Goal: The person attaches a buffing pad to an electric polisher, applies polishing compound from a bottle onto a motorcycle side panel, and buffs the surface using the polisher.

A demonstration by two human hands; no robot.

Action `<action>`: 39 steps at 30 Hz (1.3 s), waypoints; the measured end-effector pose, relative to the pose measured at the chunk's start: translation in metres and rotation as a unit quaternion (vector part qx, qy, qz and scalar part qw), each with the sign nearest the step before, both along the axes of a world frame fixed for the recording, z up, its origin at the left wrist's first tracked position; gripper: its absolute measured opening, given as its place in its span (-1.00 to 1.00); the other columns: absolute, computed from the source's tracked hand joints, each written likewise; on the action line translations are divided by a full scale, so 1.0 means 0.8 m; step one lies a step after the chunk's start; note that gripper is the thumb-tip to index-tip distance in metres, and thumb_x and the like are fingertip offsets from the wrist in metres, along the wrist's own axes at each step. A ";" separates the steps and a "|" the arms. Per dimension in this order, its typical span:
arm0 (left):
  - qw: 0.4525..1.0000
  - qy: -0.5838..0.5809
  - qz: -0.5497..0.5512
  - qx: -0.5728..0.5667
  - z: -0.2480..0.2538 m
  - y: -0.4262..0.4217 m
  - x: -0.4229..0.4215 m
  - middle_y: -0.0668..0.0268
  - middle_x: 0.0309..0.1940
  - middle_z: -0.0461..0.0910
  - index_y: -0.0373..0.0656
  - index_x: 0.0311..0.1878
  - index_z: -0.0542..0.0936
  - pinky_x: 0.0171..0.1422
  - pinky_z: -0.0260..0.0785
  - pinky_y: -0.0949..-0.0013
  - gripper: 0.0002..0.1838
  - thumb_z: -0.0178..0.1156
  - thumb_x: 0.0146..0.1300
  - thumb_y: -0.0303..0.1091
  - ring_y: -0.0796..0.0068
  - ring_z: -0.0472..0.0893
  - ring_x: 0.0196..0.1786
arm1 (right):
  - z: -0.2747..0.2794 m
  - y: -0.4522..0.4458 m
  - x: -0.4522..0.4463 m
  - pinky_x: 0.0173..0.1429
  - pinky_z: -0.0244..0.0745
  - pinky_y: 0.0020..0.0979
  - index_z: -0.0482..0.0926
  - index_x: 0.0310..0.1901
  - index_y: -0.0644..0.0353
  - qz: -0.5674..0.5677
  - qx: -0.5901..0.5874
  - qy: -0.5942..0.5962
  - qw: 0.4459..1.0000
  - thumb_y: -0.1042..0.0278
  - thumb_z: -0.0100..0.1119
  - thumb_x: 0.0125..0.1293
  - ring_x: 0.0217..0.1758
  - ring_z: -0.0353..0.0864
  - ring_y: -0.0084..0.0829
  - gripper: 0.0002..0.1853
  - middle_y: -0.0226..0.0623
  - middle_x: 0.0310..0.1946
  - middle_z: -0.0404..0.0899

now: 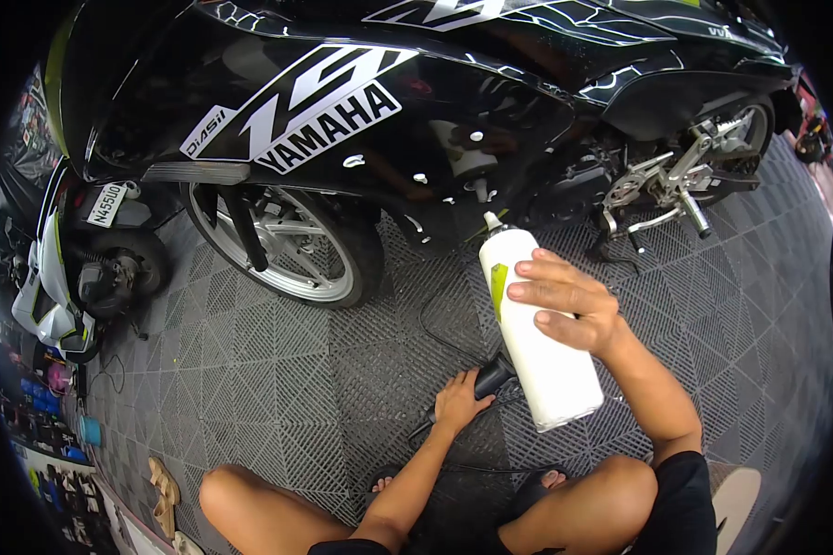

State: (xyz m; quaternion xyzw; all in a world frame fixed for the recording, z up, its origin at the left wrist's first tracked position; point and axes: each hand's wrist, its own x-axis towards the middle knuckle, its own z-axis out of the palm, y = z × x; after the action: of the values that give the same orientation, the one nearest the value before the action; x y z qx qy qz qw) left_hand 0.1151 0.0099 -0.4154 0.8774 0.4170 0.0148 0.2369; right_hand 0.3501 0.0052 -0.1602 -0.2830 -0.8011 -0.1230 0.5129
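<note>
My right hand (578,301) grips a white bottle (551,356) with a green mark and a pointed nozzle. The bottle tilts, its nozzle toward the lower side of a glossy black motorcycle fairing (491,92), apart from my hand. Several white blobs (354,161) show on the fairing; some could be reflections. Down near the floor, my left hand (461,402) is closed around a black corded tool (495,375) with a cylindrical body. My hand and forearm hide part of that tool, so its exact kind cannot be made out.
The motorcycle's front wheel (319,250) stands at left, its footpegs (692,213) at right. Another motorcycle (60,277) is parked far left. A cable (435,333) crosses the grey tiled mat (268,370). Sandals (164,495) lie at lower left, near shelves of goods (42,398).
</note>
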 end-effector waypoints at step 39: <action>1.000 -0.003 -0.008 -0.008 -0.001 -0.006 0.001 0.04 0.02 0.55 -0.17 0.22 0.39 0.10 0.46 0.09 -0.23 0.41 -0.01 0.02 0.00 0.57 0.05 | 0.130 0.015 0.038 0.32 0.43 -0.18 0.36 0.11 0.27 0.034 0.061 0.310 0.948 0.32 0.50 0.01 0.22 0.52 -0.13 -0.35 0.04 0.11 0.52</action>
State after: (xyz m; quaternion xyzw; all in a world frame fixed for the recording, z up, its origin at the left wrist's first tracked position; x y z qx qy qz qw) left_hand 0.1162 0.0054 -0.4160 0.8788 0.4091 0.0124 0.2451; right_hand 0.3808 0.0175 -0.0560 -0.2479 -0.6030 -0.0603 0.7559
